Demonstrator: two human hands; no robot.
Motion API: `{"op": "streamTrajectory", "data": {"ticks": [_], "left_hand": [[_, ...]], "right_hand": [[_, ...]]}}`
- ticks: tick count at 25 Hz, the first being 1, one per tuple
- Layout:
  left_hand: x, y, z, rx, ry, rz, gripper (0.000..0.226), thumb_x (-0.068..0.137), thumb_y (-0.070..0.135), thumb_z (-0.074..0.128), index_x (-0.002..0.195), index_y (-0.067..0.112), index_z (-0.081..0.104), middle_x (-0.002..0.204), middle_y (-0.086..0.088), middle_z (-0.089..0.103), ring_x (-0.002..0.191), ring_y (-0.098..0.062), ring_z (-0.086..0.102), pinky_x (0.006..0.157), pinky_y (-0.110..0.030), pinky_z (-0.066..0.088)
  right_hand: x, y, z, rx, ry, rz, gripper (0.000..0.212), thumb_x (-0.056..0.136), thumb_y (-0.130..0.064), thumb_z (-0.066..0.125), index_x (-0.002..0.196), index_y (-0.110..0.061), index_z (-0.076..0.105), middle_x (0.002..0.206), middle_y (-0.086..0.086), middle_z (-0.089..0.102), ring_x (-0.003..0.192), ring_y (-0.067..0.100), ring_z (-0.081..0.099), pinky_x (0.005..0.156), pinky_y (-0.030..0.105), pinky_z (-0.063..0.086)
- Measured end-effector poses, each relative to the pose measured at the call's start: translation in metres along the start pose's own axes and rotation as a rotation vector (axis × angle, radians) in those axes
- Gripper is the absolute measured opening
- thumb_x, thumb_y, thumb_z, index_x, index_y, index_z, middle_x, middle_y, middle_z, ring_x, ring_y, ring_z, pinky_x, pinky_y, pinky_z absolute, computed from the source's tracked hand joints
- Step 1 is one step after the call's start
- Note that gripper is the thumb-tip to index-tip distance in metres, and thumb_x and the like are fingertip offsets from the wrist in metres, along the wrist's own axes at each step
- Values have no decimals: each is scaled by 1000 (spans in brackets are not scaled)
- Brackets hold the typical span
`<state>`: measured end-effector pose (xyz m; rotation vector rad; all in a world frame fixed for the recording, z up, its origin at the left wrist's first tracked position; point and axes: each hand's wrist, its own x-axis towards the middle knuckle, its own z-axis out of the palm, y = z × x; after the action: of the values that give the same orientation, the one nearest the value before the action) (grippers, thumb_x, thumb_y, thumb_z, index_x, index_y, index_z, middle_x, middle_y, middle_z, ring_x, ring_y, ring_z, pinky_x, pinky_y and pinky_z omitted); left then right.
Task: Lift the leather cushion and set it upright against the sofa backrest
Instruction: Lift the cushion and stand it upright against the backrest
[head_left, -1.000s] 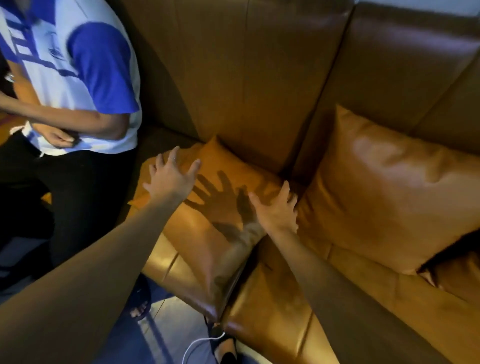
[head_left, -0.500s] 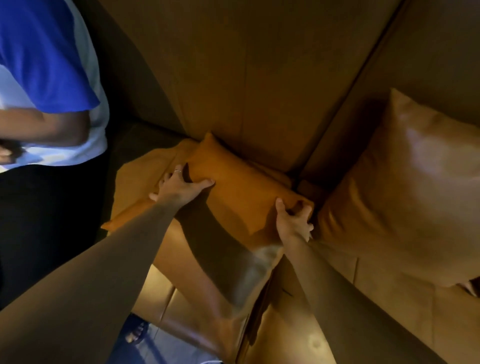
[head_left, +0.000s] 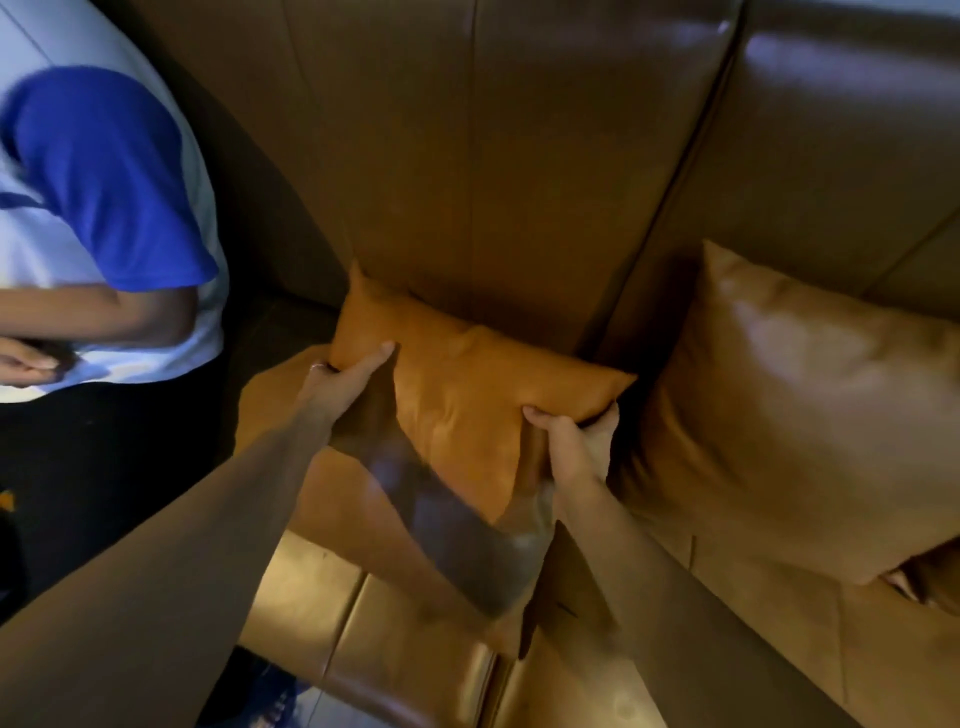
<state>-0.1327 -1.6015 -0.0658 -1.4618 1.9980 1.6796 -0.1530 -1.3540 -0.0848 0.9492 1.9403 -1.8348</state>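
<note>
A tan leather cushion (head_left: 467, 395) is tilted up off the sofa seat (head_left: 332, 603), its far edge touching the brown backrest (head_left: 467, 182). My left hand (head_left: 345, 382) grips its left edge, thumb on top. The cushion's right corner is pinched in my right hand (head_left: 576, 441), fingers curled under it. The near lower part of the cushion is blurred and in shadow.
A second, larger leather cushion (head_left: 789, 415) leans upright against the backrest to the right. A person in a blue and white shirt (head_left: 104, 208) stands close on the left, beside the sofa's end. The seat's front edge is near the bottom of the view.
Both hands went from hovering open over the flat cushion to gripping its edges. The cushion has been raised and tipped toward the backrest.
</note>
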Motion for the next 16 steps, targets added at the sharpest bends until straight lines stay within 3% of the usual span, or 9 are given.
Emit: {"op": "streamTrajectory", "data": {"ticks": [4, 8, 12, 16], "left_hand": [[-27, 39, -7, -246, 13, 163, 107, 79, 64, 72, 159, 19, 18, 159, -10, 35, 143, -38, 38, 114, -57, 36], [-29, 63, -11, -359, -56, 192, 116, 76, 71, 69, 161, 24, 7, 165, -8, 24, 148, -38, 29, 115, -64, 29], [-25, 66, 6, -299, -184, 97, 133, 62, 80, 74, 162, 29, 2, 167, -9, 20, 149, -42, 25, 115, -69, 25], [-21, 82, 22, -363, -207, 80, 135, 64, 68, 80, 160, 30, -6, 167, -11, 19, 148, -47, 24, 112, -74, 26]], "right_hand": [[-15, -52, -6, 50, -50, -178, 111, 70, -19, 86, 157, -35, 19, 149, 2, 47, 136, 33, 46, 112, 54, 37], [-13, -89, -10, 137, -116, -321, 109, 66, -21, 86, 154, -39, 23, 148, -2, 47, 132, 28, 49, 111, 55, 39], [-2, -95, -8, 133, -196, -225, 110, 61, -38, 85, 152, -42, 25, 145, -2, 49, 128, 29, 51, 109, 58, 40], [12, -100, -4, 140, -204, -209, 112, 54, -46, 87, 149, -42, 29, 141, -5, 53, 125, 27, 54, 107, 55, 43]]}}
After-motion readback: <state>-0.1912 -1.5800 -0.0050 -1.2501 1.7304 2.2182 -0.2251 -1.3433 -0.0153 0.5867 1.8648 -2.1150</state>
